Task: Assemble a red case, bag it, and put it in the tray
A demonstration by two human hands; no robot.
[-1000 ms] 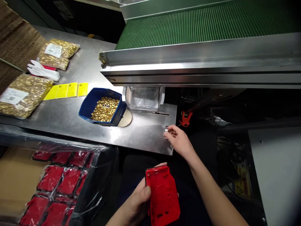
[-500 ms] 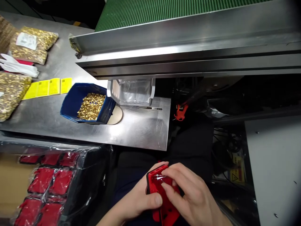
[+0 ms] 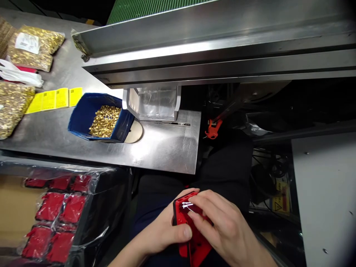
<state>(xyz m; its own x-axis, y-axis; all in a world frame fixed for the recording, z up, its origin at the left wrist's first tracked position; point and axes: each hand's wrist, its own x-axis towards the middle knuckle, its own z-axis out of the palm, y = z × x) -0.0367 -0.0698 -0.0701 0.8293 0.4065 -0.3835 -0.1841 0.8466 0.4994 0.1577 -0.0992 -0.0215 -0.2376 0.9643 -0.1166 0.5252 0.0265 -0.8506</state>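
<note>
The left hand (image 3: 169,231) is clamped around a red casing (image 3: 198,237) with a black edge, its thumb pressing on the near side. The casing is in front of the person's body, above the dark-clothed legs and below the metal table (image 3: 167,152). The right hand (image 3: 229,224) is close together with the left one, at the same casing; its thumb and fingers pinch a small shiny piece (image 3: 187,205) at the upper end of the casing. Whether this piece is already seated, one cannot tell.

On the table stands a blue bin (image 3: 79,116) with small gold-coloured pieces (image 3: 104,122) inside. Just beside it is a grey container (image 3: 126,101), and a thin knife-like tool (image 3: 180,124) lies near. At the lower left, a plastic-lined box (image 3: 107,181) holds more red parts (image 3: 51,205).
</note>
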